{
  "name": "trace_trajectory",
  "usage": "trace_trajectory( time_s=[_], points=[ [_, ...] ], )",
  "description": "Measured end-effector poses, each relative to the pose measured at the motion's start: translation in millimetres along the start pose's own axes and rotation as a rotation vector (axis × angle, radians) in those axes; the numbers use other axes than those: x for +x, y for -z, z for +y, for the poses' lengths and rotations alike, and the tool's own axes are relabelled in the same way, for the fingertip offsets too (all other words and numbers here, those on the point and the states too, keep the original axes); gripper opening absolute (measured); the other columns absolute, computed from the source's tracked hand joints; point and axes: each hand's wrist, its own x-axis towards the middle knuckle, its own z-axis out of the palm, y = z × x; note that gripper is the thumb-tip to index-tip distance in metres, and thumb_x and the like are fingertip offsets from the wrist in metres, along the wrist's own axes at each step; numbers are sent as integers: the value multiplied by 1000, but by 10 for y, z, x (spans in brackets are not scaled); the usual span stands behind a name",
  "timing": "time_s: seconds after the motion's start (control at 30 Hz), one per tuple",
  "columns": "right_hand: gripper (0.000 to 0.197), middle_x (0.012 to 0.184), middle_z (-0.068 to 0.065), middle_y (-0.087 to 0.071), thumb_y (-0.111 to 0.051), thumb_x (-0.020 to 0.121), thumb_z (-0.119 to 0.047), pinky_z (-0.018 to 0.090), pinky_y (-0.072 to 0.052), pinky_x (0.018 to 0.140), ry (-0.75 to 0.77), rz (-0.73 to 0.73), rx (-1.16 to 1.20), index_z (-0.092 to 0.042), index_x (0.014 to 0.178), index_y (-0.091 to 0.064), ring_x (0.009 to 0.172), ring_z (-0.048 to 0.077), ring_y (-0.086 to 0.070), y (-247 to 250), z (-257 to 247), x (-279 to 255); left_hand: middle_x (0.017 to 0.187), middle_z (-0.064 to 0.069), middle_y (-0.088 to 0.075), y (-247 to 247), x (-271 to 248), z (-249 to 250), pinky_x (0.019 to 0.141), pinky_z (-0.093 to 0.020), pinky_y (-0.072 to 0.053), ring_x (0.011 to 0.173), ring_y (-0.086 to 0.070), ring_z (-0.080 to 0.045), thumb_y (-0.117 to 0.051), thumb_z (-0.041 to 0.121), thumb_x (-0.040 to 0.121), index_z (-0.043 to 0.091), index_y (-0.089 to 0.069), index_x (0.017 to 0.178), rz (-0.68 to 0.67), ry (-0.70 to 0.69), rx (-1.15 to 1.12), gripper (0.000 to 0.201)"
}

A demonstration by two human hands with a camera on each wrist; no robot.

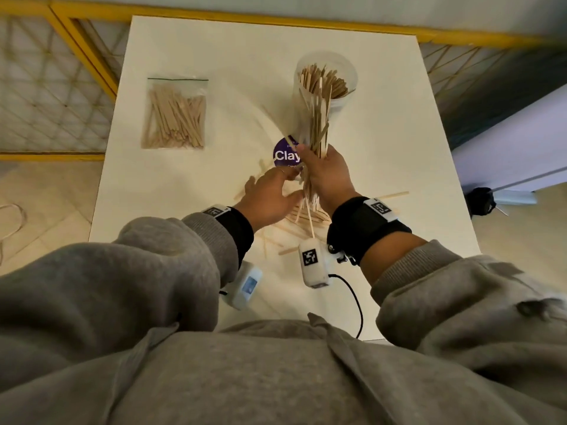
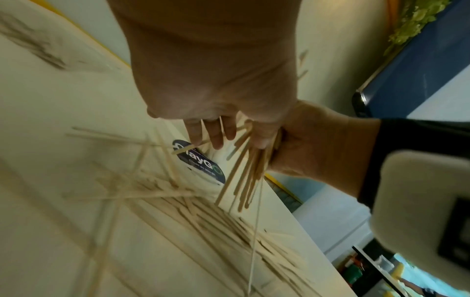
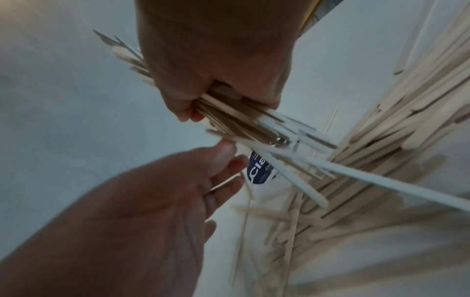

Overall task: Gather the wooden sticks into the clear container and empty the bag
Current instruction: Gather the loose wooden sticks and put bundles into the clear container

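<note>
My right hand (image 1: 323, 170) grips an upright bundle of wooden sticks (image 1: 319, 127) above the table; the right wrist view shows its fingers curled round the bundle (image 3: 241, 118). With fingers extended, my left hand (image 1: 273, 188) reaches against the bundle's lower part, and its fingertips (image 2: 211, 132) hold nothing. Under both hands lie loose sticks (image 1: 306, 216), scattered on the table. The clear container (image 1: 325, 78) stands beyond them with several sticks upright inside. At the back left, a zip bag (image 1: 174, 116) full of sticks lies flat.
A round purple lid (image 1: 283, 155) marked "Clay" lies flat on the white table (image 1: 214, 50) between my hands and the container. A yellow-framed mesh fence (image 1: 55, 81) borders the table's left and far sides. A cable trails from my right wrist camera.
</note>
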Motion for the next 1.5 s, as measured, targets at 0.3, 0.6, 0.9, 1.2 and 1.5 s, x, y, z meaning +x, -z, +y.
trace_trajectory(
  time_s=[0.3, 0.6, 0.9, 1.2, 1.5],
  points=[
    [32, 98, 5, -73, -57, 95, -31, 16, -53, 73, 110, -81, -104, -7, 116, -62, 77, 1, -71, 67, -24, -38, 103, 7, -45, 430, 232, 233, 91, -29, -48, 88, -51, -4, -64, 53, 79, 23, -55, 113, 165, 71, -241, 47],
    [16, 65, -3, -60, -61, 91, -10, 19, -52, 54, 77, -244, -326, -19, 78, -57, 53, 9, -56, 88, -96, -7, 121, 7, -64, 392, 348, 459, 100, -40, -47, 114, -58, -10, -82, 31, 67, 31, -1, 148, 27, -10, -625, 115],
    [17, 56, -5, -60, -69, 86, -15, 30, -52, 59, 83, -243, -213, -17, 77, -55, 52, 13, -54, 172, -218, 8, 111, 6, -67, 515, 386, 748, 91, -33, -52, 95, -65, -8, -73, 26, 79, 24, -45, 128, 226, -143, -558, 56],
    [21, 60, 1, -57, -69, 87, -22, 18, -49, 51, 159, -204, -250, -14, 76, -54, 45, 5, -53, 271, -370, 26, 133, 4, -55, 660, 309, 937, 104, -27, -43, 122, -50, -6, -52, 35, 93, 25, -53, 127, 312, -303, -522, 36],
    [21, 56, 5, -54, -65, 89, -10, 36, -51, 61, 366, -141, 377, -11, 71, -55, 52, 23, -54, 604, -1199, 20, 135, -12, -52, 312, 217, 457, 109, -43, -27, 132, -39, -30, -36, 55, 94, 10, -52, 126, -41, 577, -1419, 58]
  ],
)
